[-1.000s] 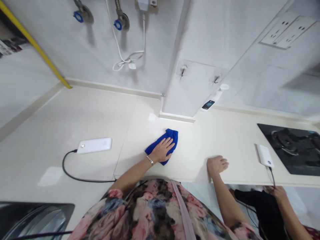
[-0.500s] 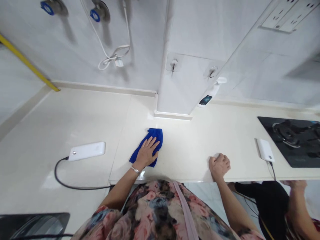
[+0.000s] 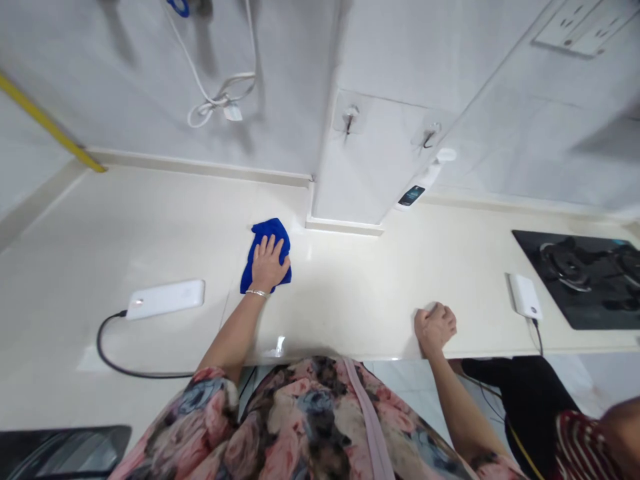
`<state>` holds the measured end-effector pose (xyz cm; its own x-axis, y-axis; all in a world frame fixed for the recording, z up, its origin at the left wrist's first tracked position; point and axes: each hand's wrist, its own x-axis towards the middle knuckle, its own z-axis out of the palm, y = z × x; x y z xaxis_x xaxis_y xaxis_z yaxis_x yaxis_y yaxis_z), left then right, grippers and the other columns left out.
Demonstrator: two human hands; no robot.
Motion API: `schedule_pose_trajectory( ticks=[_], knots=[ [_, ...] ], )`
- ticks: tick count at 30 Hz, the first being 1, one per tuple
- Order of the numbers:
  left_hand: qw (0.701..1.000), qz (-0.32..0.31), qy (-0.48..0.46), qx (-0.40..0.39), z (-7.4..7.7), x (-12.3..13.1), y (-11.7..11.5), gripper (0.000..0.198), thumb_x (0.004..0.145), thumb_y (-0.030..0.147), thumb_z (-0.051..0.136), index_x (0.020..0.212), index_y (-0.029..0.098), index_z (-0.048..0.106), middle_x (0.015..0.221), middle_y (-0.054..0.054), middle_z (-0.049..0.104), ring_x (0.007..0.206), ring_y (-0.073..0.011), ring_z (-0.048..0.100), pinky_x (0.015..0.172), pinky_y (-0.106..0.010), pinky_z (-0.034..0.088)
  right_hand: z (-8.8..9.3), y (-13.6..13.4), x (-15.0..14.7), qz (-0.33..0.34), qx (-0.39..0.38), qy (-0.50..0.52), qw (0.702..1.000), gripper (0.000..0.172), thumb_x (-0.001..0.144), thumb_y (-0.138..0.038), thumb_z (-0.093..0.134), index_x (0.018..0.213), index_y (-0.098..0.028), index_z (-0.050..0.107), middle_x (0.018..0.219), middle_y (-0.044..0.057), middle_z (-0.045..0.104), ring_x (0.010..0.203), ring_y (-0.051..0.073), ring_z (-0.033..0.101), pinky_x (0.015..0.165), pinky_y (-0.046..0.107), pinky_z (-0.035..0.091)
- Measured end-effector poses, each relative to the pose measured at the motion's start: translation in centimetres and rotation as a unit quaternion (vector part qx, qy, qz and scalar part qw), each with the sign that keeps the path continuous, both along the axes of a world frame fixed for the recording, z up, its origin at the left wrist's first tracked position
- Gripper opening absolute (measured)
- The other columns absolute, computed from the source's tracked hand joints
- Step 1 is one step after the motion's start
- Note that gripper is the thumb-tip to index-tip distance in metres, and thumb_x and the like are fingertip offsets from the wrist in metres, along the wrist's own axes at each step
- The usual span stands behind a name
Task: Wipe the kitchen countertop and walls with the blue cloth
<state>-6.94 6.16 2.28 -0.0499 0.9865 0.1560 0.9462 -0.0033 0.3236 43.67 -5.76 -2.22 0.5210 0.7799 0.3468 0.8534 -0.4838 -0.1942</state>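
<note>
My left hand (image 3: 269, 265) lies flat with fingers stretched on a blue cloth (image 3: 262, 235), pressing it onto the cream countertop (image 3: 350, 293) just left of the wall column's base (image 3: 344, 227). A bracelet sits on that wrist. My right hand (image 3: 435, 327) rests as a closed fist on the counter near its front edge, and nothing shows in it.
A white power bank (image 3: 165, 299) with a black cable (image 3: 130, 363) lies left of the cloth. A second white power bank (image 3: 524, 296) lies beside a black gas hob (image 3: 575, 277) at right. Another person (image 3: 575, 427) is at lower right. A sink edge (image 3: 60, 452) shows at lower left.
My left hand has slid the blue cloth leftward and farther back along the counter. My right hand curled from loosely open into a fist. The other person's hand dropped away.
</note>
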Motion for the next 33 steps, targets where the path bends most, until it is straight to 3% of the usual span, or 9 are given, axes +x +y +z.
schedule_pose_trajectory(
  ticks=[12, 26, 33],
  knots=[
    [0.998, 0.054, -0.001, -0.035, 0.1, 1.1, 6.6, 0.072, 0.103, 0.042, 0.037, 0.166, 0.007, 0.040, 0.178, -0.018, 0.023, 0.167, -0.0364, 0.009, 0.136, -0.062, 0.011, 0.0, -0.1, 0.3, 0.001, -0.008, 0.000, 1.000, 0.054, 0.089, -0.029, 0.051, 0.140, -0.014, 0.056, 0.146, 0.025, 0.056, 0.139, 0.043, 0.049, 0.112, 0.064, 0.042],
    [0.997, -0.047, 0.024, -0.051, 0.6, 0.8, 12.1, 0.065, 0.106, 0.039, 0.033, 0.166, 0.016, 0.045, 0.178, -0.010, 0.025, 0.167, -0.0312, 0.011, 0.137, -0.057, 0.012, -0.1, -0.5, 0.3, -0.003, -0.002, 0.011, 1.000, 0.058, 0.088, -0.032, 0.050, 0.143, -0.014, 0.056, 0.149, 0.026, 0.055, 0.142, 0.045, 0.049, 0.112, 0.069, 0.041],
    [0.999, -0.022, 0.005, -0.035, 0.3, 1.9, 16.8, 0.065, 0.105, 0.039, 0.036, 0.165, 0.014, 0.046, 0.178, -0.013, 0.026, 0.167, -0.0336, 0.013, 0.136, -0.059, 0.014, 0.2, -0.8, 0.3, -0.008, 0.001, 0.005, 1.000, 0.059, 0.089, -0.038, 0.047, 0.142, -0.014, 0.059, 0.148, 0.026, 0.059, 0.142, 0.047, 0.052, 0.111, 0.071, 0.044]
  ],
)
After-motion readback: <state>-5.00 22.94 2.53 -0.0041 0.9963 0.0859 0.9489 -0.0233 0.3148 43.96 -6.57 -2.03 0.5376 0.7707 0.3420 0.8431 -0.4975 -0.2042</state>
